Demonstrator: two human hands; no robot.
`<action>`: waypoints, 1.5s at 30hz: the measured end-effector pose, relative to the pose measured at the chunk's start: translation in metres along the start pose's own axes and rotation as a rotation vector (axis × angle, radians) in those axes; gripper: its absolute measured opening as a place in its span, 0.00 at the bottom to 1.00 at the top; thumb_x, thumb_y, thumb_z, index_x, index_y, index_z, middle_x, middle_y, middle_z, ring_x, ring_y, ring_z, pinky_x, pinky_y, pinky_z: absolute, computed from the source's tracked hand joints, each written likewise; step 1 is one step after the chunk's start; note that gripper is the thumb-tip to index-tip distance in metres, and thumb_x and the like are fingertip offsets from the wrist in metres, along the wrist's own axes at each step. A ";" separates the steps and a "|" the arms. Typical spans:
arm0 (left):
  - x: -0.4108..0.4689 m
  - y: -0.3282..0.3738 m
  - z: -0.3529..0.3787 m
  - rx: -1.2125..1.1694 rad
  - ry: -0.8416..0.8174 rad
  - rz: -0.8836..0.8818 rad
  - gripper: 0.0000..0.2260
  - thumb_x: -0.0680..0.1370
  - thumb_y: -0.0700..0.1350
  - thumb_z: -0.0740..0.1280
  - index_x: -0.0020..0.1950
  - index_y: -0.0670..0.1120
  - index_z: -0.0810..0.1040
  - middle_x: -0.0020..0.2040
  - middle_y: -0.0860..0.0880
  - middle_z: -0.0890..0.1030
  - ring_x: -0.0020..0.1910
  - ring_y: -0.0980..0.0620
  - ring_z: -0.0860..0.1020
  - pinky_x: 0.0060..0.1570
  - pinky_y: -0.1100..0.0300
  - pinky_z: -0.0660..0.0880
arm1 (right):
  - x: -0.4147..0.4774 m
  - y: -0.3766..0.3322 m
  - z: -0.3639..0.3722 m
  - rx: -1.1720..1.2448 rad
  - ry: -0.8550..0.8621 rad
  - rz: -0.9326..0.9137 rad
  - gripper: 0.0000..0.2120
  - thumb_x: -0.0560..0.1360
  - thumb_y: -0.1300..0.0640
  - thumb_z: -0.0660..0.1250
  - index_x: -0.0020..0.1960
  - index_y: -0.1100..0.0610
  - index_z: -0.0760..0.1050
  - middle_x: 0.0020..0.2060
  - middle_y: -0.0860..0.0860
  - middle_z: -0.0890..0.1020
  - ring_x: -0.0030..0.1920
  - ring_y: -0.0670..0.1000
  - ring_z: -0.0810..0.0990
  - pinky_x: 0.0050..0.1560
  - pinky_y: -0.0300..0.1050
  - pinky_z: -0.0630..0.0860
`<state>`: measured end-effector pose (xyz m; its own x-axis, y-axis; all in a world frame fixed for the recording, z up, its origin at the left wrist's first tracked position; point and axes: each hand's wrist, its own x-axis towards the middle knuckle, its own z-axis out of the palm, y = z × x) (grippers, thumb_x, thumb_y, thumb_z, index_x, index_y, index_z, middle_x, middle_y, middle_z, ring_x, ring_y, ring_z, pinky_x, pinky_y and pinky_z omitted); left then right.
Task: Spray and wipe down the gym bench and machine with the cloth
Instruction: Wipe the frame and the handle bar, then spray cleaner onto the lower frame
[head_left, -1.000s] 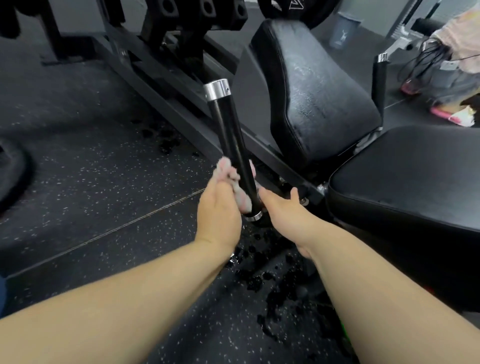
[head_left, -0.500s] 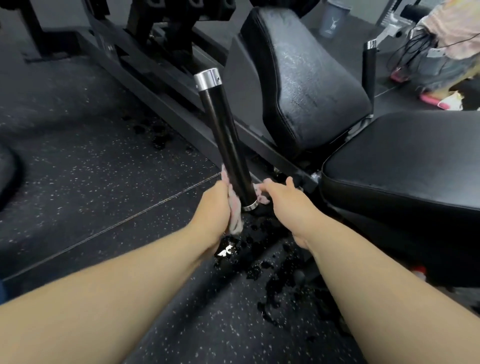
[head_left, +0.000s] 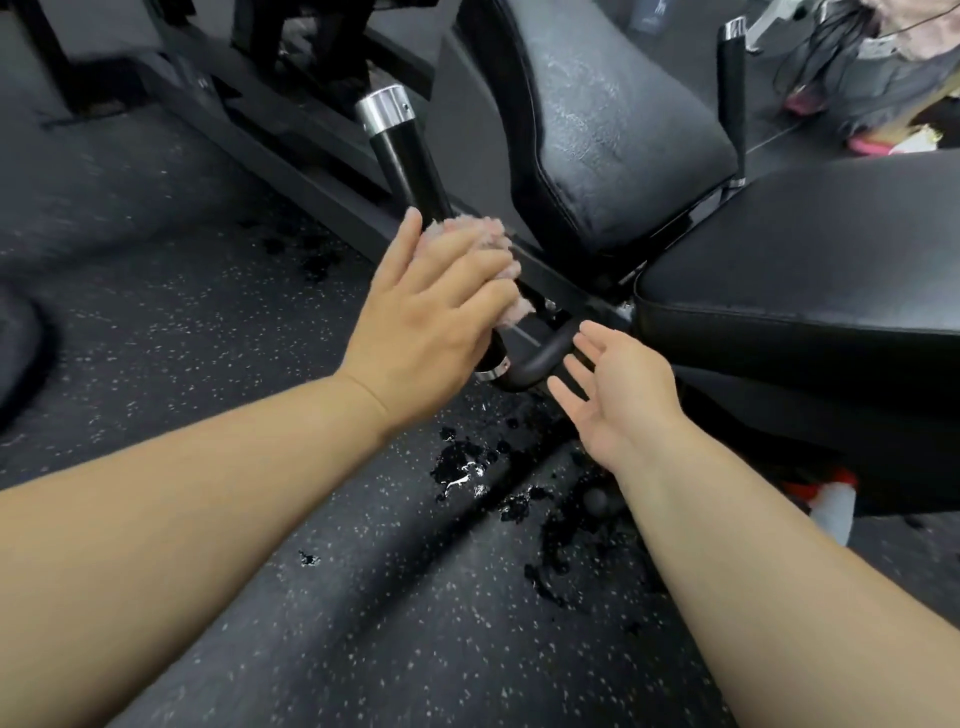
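Now left hand (head_left: 431, 306) wraps cloth (head_left: 485, 235) round handle (head_left: 411, 156), axis tilted up-left; right hand (head_left: 618, 397) slack.

Both arms are bare and extended forward, the wrists roughly straight. The left hand (head_left: 431, 317) is back-up, its fingers (head_left: 467, 260) curled over a pink cloth (head_left: 485, 231) and the thumb raised alongside. The fingertips are hidden, so the grip appears closed but is unconfirmed. The right hand (head_left: 618, 400) has its palm turned left, fingers straight and slightly spread, holding nothing.

Head view, close, downward over hands (head_left: 431, 317)
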<state>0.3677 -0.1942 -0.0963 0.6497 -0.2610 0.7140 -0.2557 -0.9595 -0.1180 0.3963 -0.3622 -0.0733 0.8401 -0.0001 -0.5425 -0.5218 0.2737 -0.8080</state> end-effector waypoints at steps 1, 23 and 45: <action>-0.006 0.004 0.007 -0.015 -0.026 0.036 0.10 0.82 0.44 0.62 0.55 0.45 0.83 0.58 0.48 0.82 0.66 0.47 0.70 0.75 0.46 0.49 | -0.001 -0.001 -0.003 0.012 -0.007 0.004 0.16 0.82 0.61 0.59 0.69 0.57 0.72 0.67 0.53 0.75 0.66 0.54 0.75 0.60 0.50 0.76; -0.006 0.083 -0.005 -1.396 -0.062 -1.589 0.17 0.72 0.41 0.54 0.24 0.44 0.72 0.27 0.42 0.75 0.35 0.45 0.77 0.53 0.49 0.77 | -0.035 0.021 -0.070 -0.486 0.163 -0.466 0.14 0.78 0.64 0.58 0.44 0.52 0.80 0.39 0.47 0.85 0.43 0.43 0.83 0.51 0.44 0.80; 0.044 0.171 -0.001 -0.962 -0.577 -1.010 0.10 0.77 0.53 0.64 0.52 0.49 0.71 0.37 0.46 0.84 0.23 0.52 0.72 0.24 0.64 0.67 | 0.019 0.037 -0.252 -0.978 0.280 -0.282 0.46 0.70 0.36 0.71 0.79 0.43 0.50 0.74 0.48 0.67 0.69 0.55 0.71 0.63 0.51 0.73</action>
<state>0.3523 -0.3700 -0.0843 0.9594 0.2233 -0.1721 0.2486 -0.3823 0.8900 0.3553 -0.5942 -0.1715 0.9504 -0.1995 -0.2388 -0.3103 -0.6651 -0.6792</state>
